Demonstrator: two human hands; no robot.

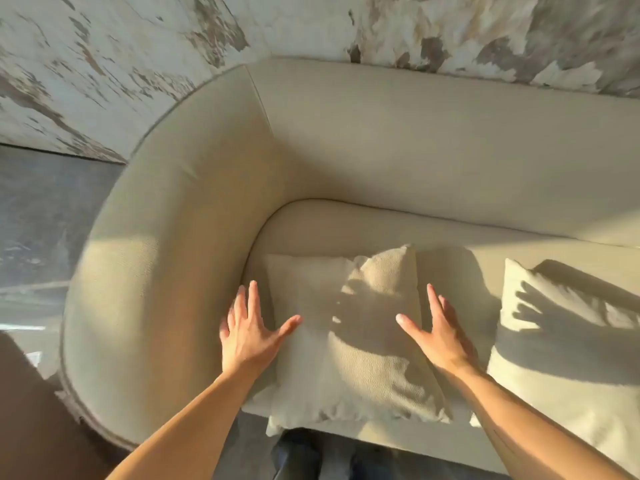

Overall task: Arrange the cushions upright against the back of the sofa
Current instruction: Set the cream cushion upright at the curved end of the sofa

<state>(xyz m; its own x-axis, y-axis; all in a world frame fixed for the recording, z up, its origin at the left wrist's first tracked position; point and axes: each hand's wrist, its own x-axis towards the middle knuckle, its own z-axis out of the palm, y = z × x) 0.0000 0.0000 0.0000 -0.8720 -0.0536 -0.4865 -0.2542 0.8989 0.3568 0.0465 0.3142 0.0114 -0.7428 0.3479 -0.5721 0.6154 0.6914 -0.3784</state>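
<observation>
A beige square cushion [346, 344] lies flat on the seat of the cream sofa [433, 157], near its left corner and reaching the seat's front edge. My left hand [247, 330] hovers over the cushion's left edge with fingers spread, holding nothing. My right hand [433, 334] is over its right edge, also spread and empty. A second, paler cushion [561, 344] lies flat on the seat to the right, partly cut off by the frame. The sofa's back runs along the top, with nothing leaning on it.
The sofa's rounded left arm [152, 271] curves around beside the first cushion. A mottled wall [311, 26] stands behind the sofa. Grey floor [45, 216] shows at the left. My legs [311, 455] are against the seat's front edge.
</observation>
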